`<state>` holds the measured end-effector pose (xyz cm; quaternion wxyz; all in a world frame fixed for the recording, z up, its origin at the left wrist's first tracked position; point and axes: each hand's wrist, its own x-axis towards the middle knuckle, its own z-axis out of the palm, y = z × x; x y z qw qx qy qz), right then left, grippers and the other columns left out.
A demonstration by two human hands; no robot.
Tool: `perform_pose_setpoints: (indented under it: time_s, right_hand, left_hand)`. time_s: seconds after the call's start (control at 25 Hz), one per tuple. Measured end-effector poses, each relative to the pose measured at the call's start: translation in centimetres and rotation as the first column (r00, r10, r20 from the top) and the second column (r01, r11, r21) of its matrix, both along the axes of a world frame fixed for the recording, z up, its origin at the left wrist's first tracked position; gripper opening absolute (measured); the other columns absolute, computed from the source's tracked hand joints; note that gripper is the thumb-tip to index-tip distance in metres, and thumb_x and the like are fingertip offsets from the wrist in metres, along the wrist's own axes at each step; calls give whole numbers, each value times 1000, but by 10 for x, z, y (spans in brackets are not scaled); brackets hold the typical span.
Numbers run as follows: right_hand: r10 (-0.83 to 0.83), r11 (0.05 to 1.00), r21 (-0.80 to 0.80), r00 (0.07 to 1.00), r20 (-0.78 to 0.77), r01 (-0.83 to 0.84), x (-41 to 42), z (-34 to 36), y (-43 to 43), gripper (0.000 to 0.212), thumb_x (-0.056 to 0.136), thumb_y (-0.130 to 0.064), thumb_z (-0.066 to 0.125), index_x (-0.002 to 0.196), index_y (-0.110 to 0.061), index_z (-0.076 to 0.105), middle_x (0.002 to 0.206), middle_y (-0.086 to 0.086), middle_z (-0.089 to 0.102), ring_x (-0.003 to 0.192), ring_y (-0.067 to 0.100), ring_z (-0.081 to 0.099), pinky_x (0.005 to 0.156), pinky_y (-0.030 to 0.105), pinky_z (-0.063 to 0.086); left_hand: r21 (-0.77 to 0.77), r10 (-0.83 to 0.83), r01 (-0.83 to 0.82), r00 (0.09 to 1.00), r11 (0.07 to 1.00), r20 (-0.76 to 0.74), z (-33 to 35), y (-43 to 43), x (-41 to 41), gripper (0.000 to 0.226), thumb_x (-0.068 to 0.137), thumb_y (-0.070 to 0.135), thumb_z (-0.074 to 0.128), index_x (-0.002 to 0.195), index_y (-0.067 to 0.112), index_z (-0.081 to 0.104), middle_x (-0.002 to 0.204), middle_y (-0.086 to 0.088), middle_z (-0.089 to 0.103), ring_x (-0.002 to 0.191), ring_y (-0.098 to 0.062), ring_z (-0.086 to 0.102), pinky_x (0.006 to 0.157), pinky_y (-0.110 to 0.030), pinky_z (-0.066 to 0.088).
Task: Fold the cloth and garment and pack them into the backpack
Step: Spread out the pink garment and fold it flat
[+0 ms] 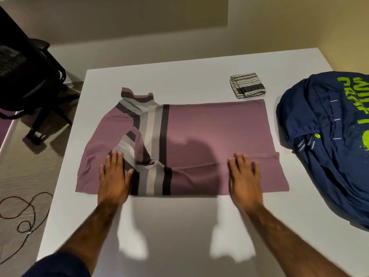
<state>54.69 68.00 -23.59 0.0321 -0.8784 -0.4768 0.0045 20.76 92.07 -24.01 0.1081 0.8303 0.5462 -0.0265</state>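
White table (pixel 179 236); black office chair (pixel 26 76) at far left; dark cable (pixel 26 214) on floor.

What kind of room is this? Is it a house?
Probably a plain home or office room: a white table with a shirt and backpack, a black office chair beside it, and a cable on the floor.

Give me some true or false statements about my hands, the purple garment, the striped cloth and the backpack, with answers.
1. The left hand and right hand lie flat on the purple garment. True.
2. The striped cloth lies folded on the table, apart from the backpack. True.
3. The purple garment is packed in the backpack. False: it lies on the table.
4. The right hand grips the backpack. False: it rests on the purple garment.
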Motion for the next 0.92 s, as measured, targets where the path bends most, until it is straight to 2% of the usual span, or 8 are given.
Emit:
perform_pose_setpoints:
  time_s: [0.12, 0.36, 0.44, 0.52, 0.6, 0.72, 0.8, 0.92]
  right_hand:
    - [4, 999, -41, 999, -46, -6, -15, -6, 14, 54, 94, -8, 60, 146, -17, 51, 159, 12, 39, 149, 34, 31, 123, 54, 14]
    - [-255, 967, 3, 967, 7, 255, 68, 12, -4, 22, 91, -8, 61, 110, -14, 70, 134, 10, 51, 127, 33, 44, 116, 56, 25]
    - [-194, 981, -15, 981, 12, 194, 89, 14, -11, 26, 90, -9, 61, 115, -14, 69, 135, 12, 48, 127, 35, 41, 112, 58, 31]
    - [-42, 997, -70, 999, 28, 44, 97, 15, -11, 28, 90, -9, 63, 117, -15, 70, 140, 12, 47, 131, 35, 39, 109, 58, 34]
    - [30, 995, -91, 999, 34, -27, 99, 19, -7, 26, 90, -10, 67, 114, -15, 73, 143, 12, 48, 136, 34, 38, 112, 58, 33]
    - [32, 997, -71, 999, 34, -29, 100, 24, -2, 20, 90, -13, 69, 109, -11, 75, 141, 10, 51, 136, 31, 38, 115, 57, 31]
    - [20, 998, -55, 999, 40, -17, 102, 25, -3, 20, 89, -16, 67, 106, -10, 75, 142, 9, 50, 139, 30, 36, 117, 57, 28]
    - [-59, 998, -5, 998, 31, 59, 104, 26, -11, 22, 89, -19, 65, 108, -8, 72, 145, 10, 51, 143, 30, 34, 120, 57, 19]
  left_hand:
    - [-38, -15, 14, 999, 999, -39, -13, 3, -11, 84, 98, 68, -5, 163, 16, -1, 171, -6, -5, 157, -27, -5, 126, -50, 3]
    - [0, 20, -20, 1000, 1000, 23, -2, 12, -10, 65, 107, 48, 19, 163, 15, 14, 170, -11, 10, 157, -33, 8, 126, -57, 7]
    - [56, -43, 40, 998, 998, 46, 9, 28, -2, 57, 107, 33, 36, 161, 21, 22, 170, -10, 12, 156, -34, 11, 125, -60, 11]
    - [100, -200, 198, 980, 975, 3, 20, 44, 10, 78, 97, 12, 61, 161, 32, 21, 171, -7, 3, 157, -31, 5, 125, -58, 9]
    - [69, -322, 325, 945, 943, -52, 34, 52, 29, 95, 84, 15, 80, 158, 40, 27, 172, -5, -2, 157, -29, 1, 126, -54, 6]
    - [58, -428, 441, 889, 895, -161, 48, 58, 57, 58, 74, 33, 89, 126, 41, 64, 171, -5, 6, 157, -29, 1, 126, -56, 8]
    - [55, -450, 469, 870, 882, -200, 50, 64, 63, 37, 75, 30, 89, 106, 36, 71, 170, -5, 12, 157, -30, 1, 126, -57, 2]
    - [129, -335, 339, 941, 932, -54, 46, 74, 57, 20, 93, 20, 69, 113, 23, 68, 167, -8, 23, 156, -31, 9, 126, -53, 0]
